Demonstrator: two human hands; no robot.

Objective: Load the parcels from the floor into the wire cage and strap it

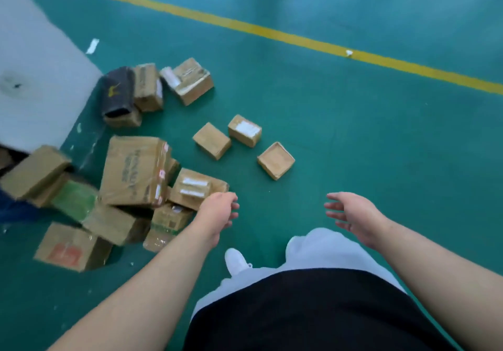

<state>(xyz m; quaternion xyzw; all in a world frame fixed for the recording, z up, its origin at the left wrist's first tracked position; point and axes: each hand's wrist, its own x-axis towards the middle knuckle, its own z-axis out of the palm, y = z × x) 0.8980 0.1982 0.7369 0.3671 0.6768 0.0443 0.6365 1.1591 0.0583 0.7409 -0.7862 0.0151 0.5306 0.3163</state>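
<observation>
Several cardboard parcels lie on the green floor. A heap at the left has a large taped box on top and a labelled small box at its right side. Three small boxes lie apart in the middle: one plain, one with a white label, one square. A black-wrapped parcel and two more boxes lie further back. My left hand hangs empty, fingers relaxed, just right of the labelled box. My right hand is empty with fingers spread. No wire cage is in view.
A grey-white wall or pillar stands at the far left behind the heap. A yellow floor line runs across the back. My white shoe is on the floor below my hands. Scraps of white paper lie on the floor.
</observation>
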